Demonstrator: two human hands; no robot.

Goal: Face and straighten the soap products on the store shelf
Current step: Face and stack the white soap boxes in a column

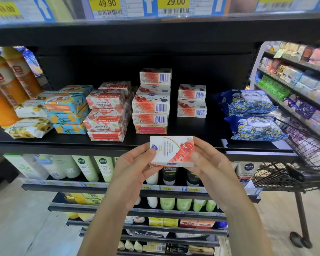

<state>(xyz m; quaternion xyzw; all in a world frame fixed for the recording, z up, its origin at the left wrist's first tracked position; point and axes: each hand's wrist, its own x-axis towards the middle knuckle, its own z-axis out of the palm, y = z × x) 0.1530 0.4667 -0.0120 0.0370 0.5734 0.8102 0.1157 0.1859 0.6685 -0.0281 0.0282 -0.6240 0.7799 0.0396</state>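
Two hands on one soap box [172, 151] in the head view: left hand [135, 167] pinches its left end, right hand [209, 163] pinches its right, just in front of the black shelf [63, 143] edge. It looks like a light, stiff carton, maybe a bit slick, so the short ends seem the best grip. The matching stack [151, 108] behind shows barcodes, not fronts, with bare shelf beside it. A wire cart [294, 163] crowds the right.

You have bare shelf [192, 130] in front of the short box stack [192, 101]; the tall stack [151, 108] hems it left, panda packs [248, 102] right.
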